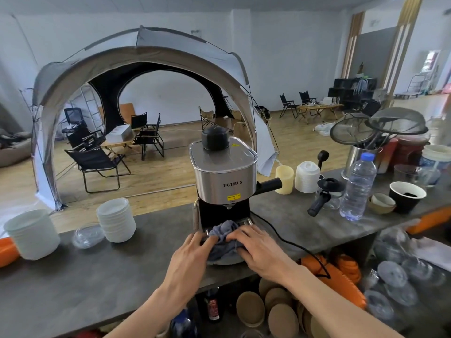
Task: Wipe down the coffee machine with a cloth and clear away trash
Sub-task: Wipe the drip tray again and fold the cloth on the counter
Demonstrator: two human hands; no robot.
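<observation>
You are at the wiping step: your left hand (195, 250) and right hand (256, 250) both clutch the grey cloth (225, 236) bunched on the coffee machine (223, 179) drip tray at the counter (97, 276) edge; next, probably rub the steel body above.

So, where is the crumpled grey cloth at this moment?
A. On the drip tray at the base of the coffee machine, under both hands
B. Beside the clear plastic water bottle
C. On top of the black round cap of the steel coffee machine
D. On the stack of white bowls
A: the crumpled grey cloth lies on the steel coffee machine's drip tray, with the left hand and right hand pressing on it.
</observation>
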